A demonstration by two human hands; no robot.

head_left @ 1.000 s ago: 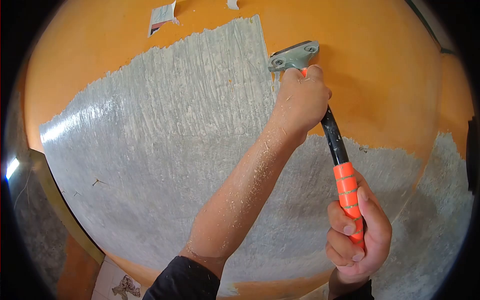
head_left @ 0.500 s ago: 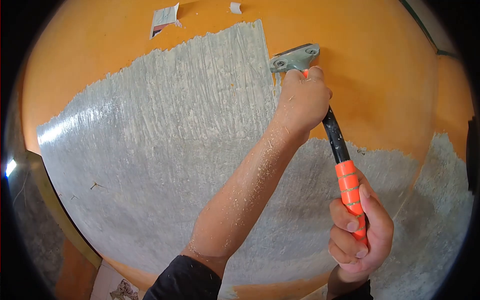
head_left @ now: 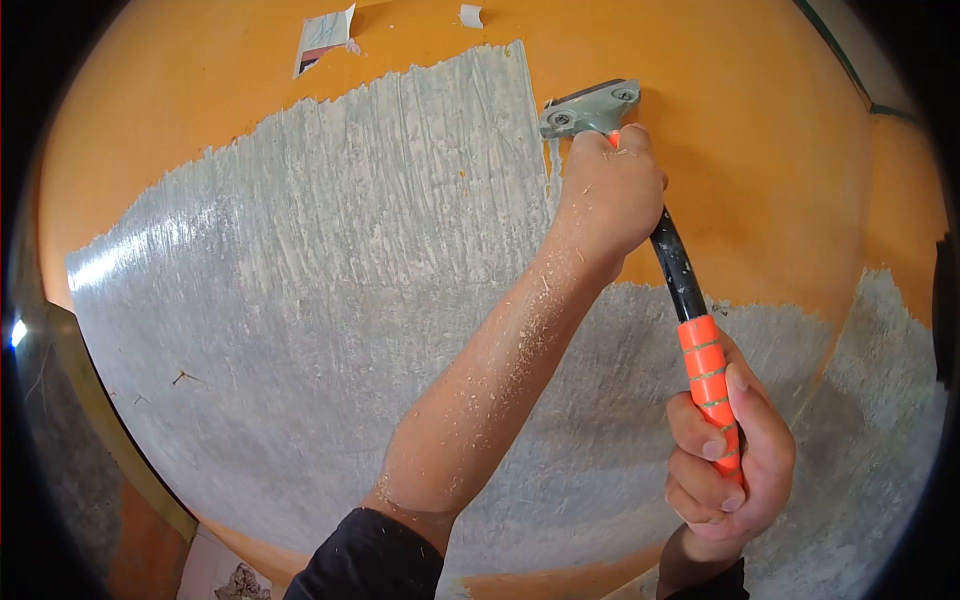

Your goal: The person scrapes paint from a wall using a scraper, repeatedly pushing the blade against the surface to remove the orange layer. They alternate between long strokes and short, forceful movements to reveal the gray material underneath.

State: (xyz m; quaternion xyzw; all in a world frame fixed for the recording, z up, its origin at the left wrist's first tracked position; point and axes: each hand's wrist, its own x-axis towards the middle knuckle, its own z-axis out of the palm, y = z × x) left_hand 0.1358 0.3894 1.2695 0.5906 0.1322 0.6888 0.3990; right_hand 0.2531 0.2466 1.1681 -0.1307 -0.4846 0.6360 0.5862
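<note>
A long-handled wall scraper (head_left: 679, 277) slants across the right half of the view, with a black shaft and an orange banded grip. Its grey-green head (head_left: 592, 108), fixed with two screws, lies at the orange painted wall (head_left: 740, 190), just right of the bared grey patch (head_left: 400, 220). My left hand (head_left: 612, 190) is wrapped round the shaft just below the head. Pale shavings dot the left forearm. Lower down, my right hand (head_left: 735, 450) grips the orange handle, its fingers curled round from the left and its thumb along the right side. The blade's edge is hard to make out.
A torn paper (head_left: 325, 35) and a small white scrap (head_left: 471, 15) stick to the wall above. At left is a yellowish edge strip (head_left: 120, 430). A crumpled thing (head_left: 243, 582) lies on the pale floor at bottom left. Dark trim crosses the top right.
The scraper head has shifted very slightly upward on the wall, with the left hand. The right hand and grip sit a little further right. Both hands keep their hold.
</note>
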